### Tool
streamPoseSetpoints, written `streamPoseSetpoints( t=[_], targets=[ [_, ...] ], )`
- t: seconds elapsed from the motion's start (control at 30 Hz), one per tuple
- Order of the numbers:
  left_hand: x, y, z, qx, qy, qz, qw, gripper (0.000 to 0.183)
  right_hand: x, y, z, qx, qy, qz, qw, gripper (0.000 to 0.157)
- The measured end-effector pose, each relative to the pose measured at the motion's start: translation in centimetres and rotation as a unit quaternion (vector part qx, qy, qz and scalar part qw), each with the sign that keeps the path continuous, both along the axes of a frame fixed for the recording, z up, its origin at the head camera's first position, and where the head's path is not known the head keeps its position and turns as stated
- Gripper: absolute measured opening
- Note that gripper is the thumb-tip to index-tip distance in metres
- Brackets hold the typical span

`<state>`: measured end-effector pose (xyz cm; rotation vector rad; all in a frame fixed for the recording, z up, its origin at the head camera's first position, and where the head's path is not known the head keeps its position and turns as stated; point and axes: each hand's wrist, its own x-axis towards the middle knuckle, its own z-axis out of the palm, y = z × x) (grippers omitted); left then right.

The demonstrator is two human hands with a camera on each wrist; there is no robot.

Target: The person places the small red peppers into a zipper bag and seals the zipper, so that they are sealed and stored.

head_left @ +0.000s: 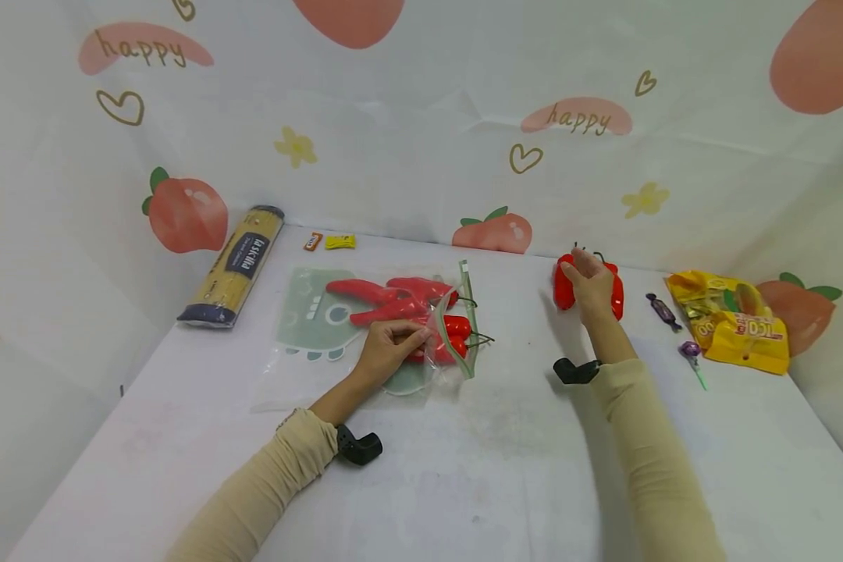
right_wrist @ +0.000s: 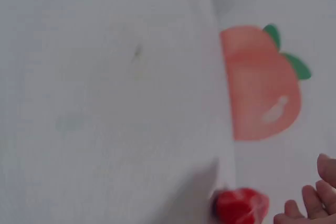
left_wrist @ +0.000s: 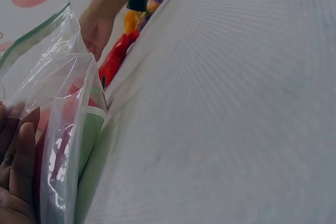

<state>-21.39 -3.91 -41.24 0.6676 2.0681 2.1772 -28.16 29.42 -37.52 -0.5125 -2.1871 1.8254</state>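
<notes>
**Pale printed backdrop (head_left: 407, 156) and white worktop (head_left: 492, 476): one hand at a zip bag (head_left: 309, 328), one at loose peppers (head_left: 617, 293)**

The backdrop (peaches, hearts, the word "happy") meets the far edge of the worktop. The zip bag lies flat over most of its length, its open end facing right and its upper layer lifted there. Inside are several red peppers (head_left: 414, 304), some with stalks poking past the zip edge.

The left hand (head_left: 389, 351) pinches the upper layer near the bag's mouth, between thumb and fingers. To the right of the bag and a little beyond it, the right hand (head_left: 590, 285) is at the loose peppers, which show on both sides of it; its fingers are spread, with a gap between them and the one pepper in the right wrist view (which is blurred).

Left of the bag stands off a spaghetti pack (head_left: 232, 269), lying at a slant. Beyond the bag are an orange sweet (head_left: 313, 241) and a yellow sweet (head_left: 340, 242). Well to the bag's right lie a dark wrapped sweet (head_left: 663, 312), a lollipop (head_left: 690, 349) and a yellow packet (head_left: 752, 343).
</notes>
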Motion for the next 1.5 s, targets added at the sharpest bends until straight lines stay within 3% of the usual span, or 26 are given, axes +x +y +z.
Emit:
streamPoseSetpoints(
  t=[0.13, 0.27, 0.53, 0.83, 0.93, 1.1, 1.3, 1.5],
  targets=[
    [0.3, 0.0, 0.5, 0.001, 0.001, -0.003, 1.0, 0.016, -0.7, 0.9, -0.8, 0.09, -0.022, 0.007, 0.996, 0.054],
    [0.3, 0.0, 0.5, 0.003, -0.006, -0.004, 1.0, 0.017, -1.4, 1.2, -1.8, 0.137, -0.025, 0.007, 0.99, 0.057],
    [0.4, 0.0, 0.5, 0.003, -0.004, -0.004, 1.0, 0.017, -1.9, -0.2, -2.2, 0.14, -0.048, 0.008, 0.989, 0.065],
    [0.4, 0.0, 0.4, 0.005, 0.003, -0.012, 0.9999, 0.017, -2.5, -0.5, -2.4, 0.158, -0.156, 0.017, 0.975, 0.074],
    [0.4, -0.1, 0.4, 0.0, 0.003, -0.01, 0.9999, 0.017, -2.6, -0.5, -2.6, 0.147, -0.155, 0.022, 0.977, 0.072],
    [0.4, -0.1, 0.4, -0.007, -0.001, -0.006, 1.0, 0.018, -2.3, -0.5, -2.5, 0.107, -0.113, 0.027, 0.987, 0.069],
    [0.4, -0.1, 0.4, -0.008, -0.003, -0.001, 1.0, 0.017, -1.3, -0.7, -1.5, 0.057, -0.073, -0.003, 0.996, 0.068],
    [0.4, 0.0, 0.4, -0.011, -0.007, 0.001, 0.9999, 0.017, 0.3, -2.1, -0.1, -0.073, -0.022, 0.0, 0.997, 0.066]
  ],
)
